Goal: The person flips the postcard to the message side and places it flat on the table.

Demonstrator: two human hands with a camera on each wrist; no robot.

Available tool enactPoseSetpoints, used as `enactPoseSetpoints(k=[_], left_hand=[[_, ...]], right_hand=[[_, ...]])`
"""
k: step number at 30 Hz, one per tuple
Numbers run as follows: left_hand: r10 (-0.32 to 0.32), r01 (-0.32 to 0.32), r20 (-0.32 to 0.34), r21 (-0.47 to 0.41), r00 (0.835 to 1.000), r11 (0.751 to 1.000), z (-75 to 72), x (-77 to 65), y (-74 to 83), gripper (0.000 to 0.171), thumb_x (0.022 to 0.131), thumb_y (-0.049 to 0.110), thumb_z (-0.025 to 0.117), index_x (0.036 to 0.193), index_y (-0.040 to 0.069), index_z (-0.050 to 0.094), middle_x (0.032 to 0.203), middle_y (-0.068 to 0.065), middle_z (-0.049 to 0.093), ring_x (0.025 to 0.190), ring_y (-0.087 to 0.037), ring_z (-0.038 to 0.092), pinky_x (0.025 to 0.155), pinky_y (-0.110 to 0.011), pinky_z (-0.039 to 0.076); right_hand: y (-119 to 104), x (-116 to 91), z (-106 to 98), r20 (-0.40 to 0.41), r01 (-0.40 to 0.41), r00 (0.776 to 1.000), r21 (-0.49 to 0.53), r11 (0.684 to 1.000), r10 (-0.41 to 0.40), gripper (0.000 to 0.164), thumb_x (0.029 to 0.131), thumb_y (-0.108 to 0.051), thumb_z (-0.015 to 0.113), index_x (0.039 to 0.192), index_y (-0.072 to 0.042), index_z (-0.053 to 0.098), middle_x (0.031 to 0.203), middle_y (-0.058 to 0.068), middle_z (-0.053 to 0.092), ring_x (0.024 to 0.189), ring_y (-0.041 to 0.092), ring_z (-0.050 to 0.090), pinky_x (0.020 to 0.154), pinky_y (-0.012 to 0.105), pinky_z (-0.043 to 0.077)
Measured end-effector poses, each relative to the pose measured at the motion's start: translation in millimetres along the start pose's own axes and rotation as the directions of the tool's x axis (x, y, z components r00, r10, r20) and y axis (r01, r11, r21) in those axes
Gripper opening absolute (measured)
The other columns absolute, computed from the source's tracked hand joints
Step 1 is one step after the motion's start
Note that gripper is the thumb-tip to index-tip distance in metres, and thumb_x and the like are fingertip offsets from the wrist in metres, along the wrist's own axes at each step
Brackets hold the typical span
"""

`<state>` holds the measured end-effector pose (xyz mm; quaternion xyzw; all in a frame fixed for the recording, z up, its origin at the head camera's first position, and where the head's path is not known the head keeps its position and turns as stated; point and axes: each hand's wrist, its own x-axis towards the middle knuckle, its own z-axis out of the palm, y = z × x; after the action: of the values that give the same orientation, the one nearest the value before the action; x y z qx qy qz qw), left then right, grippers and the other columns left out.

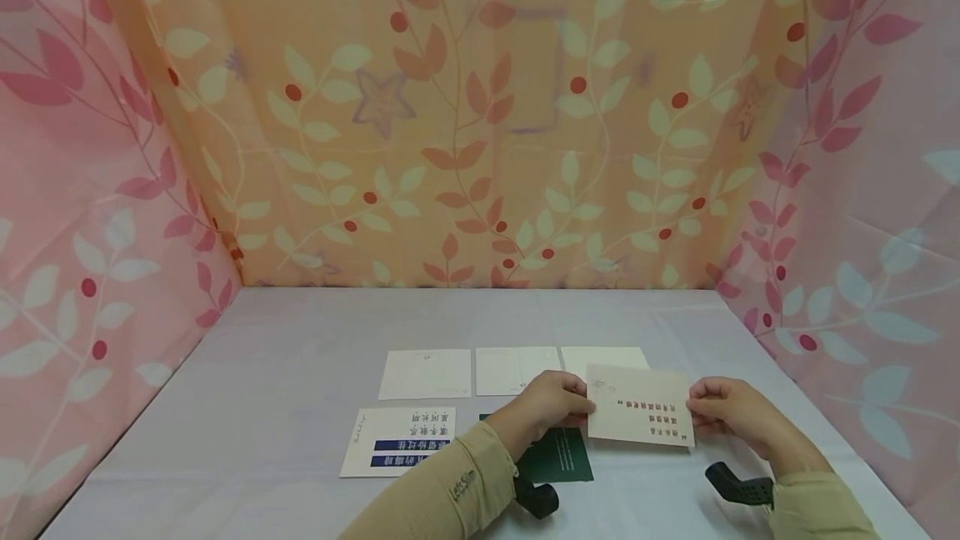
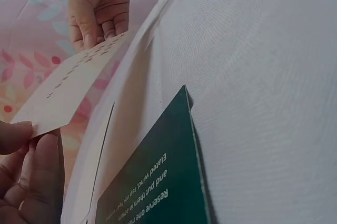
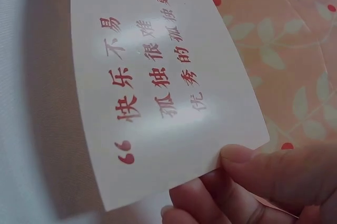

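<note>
A cream postcard (image 1: 640, 407) with red printed characters is held up by both hands, above the table. My left hand (image 1: 551, 408) pinches its left edge between thumb and fingers. At the opposite edge my right hand (image 1: 738, 419) grips it, the thumb on the printed face in the right wrist view and the fingers behind. The card bows slightly in that view. Under my left forearm lies a dark green card (image 1: 558, 455) with white lettering, partly covered by the hand and sleeve. Left of it is a white card (image 1: 397, 440) with blue bands, its right side overlapped by the sleeve.
Along the back are three pale cards in a row: a left one (image 1: 426, 374), a middle one (image 1: 517, 371) and a right one (image 1: 603, 357), partly hidden behind the held postcard. A white cloth covers the table (image 1: 247, 390). Patterned curtains (image 1: 465, 107) enclose the back and sides.
</note>
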<state>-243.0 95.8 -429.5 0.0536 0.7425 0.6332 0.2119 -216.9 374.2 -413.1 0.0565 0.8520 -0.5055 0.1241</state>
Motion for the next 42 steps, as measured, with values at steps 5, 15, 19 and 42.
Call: enactPoseSetpoints(k=[5,15,19,42], left_hand=[[-0.004,0.004,-0.005,0.001,1.0,1.0,-1.7,-0.9,0.6,0.004,0.077,0.009,0.071,0.079,0.007,0.068,0.075,-0.003,0.064,0.063,-0.016,0.062,0.062,-0.03,0.055],[0.005,-0.003,-0.035,0.036,0.999,0.999,-8.2,1.4,-0.2,0.005,0.075,0.014,0.075,0.073,0.012,0.071,0.072,-0.002,0.064,0.061,-0.015,0.061,0.063,-0.031,0.055],[0.014,-0.012,-0.049,0.04,0.999,0.999,-8.4,2.7,-0.7,0.004,0.074,0.014,0.075,0.074,0.011,0.071,0.071,-0.002,0.063,0.061,-0.014,0.059,0.062,-0.029,0.054],[0.019,-0.02,-0.045,-0.023,0.999,1.0,-10.5,1.3,1.2,0.004,0.075,0.011,0.073,0.078,0.008,0.073,0.068,-0.003,0.066,0.058,-0.013,0.062,0.058,-0.029,0.055]], right_hand=[[-1,1,-1,-0.001,0.006,1.0,0.023,1.0,-0.006,0.016,0.089,-0.011,0.058,0.094,0.005,0.057,0.081,0.005,0.062,0.073,0.019,0.06,0.067,0.034,0.054],[-6,-1,-7,-0.001,0.052,0.999,0.009,0.999,-0.052,0.026,0.088,-0.016,0.06,0.099,0.008,0.061,0.087,0.006,0.064,0.079,0.02,0.062,0.072,0.033,0.054],[-6,0,-10,0.007,0.087,0.996,0.015,0.996,-0.087,0.031,0.087,-0.017,0.062,0.101,0.01,0.061,0.088,0.006,0.065,0.078,0.018,0.062,0.072,0.032,0.054],[-6,1,-16,0.047,0.152,0.987,0.061,0.987,-0.155,0.034,0.09,-0.015,0.058,0.104,0.016,0.058,0.084,0.004,0.065,0.074,0.017,0.064,0.07,0.031,0.055]])
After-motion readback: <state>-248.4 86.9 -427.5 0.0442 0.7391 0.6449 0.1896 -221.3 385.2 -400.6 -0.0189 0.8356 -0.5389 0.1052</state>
